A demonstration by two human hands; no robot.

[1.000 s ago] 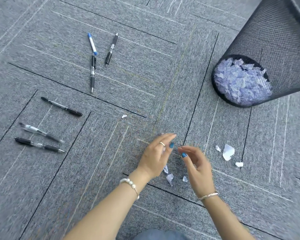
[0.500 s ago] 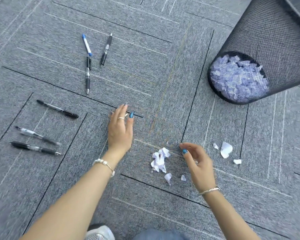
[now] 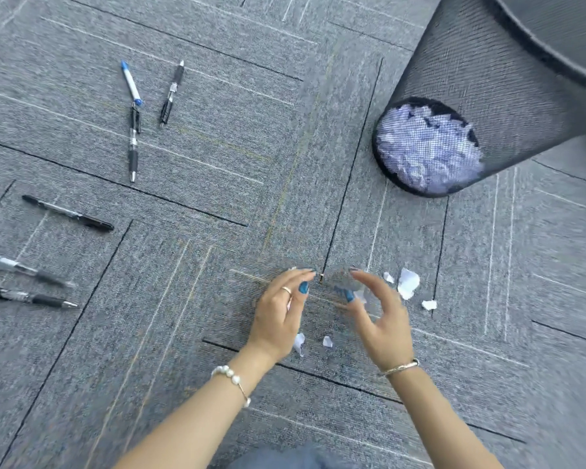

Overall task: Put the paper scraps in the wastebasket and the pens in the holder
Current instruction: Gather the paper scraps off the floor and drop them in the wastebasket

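My left hand [image 3: 279, 311] is cupped low over the carpet, with white paper showing under its palm. My right hand [image 3: 379, 316] faces it, blurred, and a white bit sits between its thumb and fingers. Loose paper scraps [image 3: 408, 282] lie just right of the right hand, and two small scraps [image 3: 327, 341] lie between my wrists. The black mesh wastebasket [image 3: 487, 82] stands at the upper right, with white paper visible through its wall. Several pens lie at the left: a blue-and-white pen [image 3: 131, 82], a black pen [image 3: 171, 93], and a third black pen [image 3: 68, 213].
Grey carpet tiles [image 3: 234, 147] with dark seams cover the floor. Two more pens [image 3: 24, 269] lie at the far left edge. A dark curved rim [image 3: 555, 38] crosses the top right corner above the basket. No pen holder is in view.
My left hand came back from the small scrap farther left, which is gone from the carpet. It now covers the scrap pile that lay exposed half a second ago. The right hand shifted slightly.
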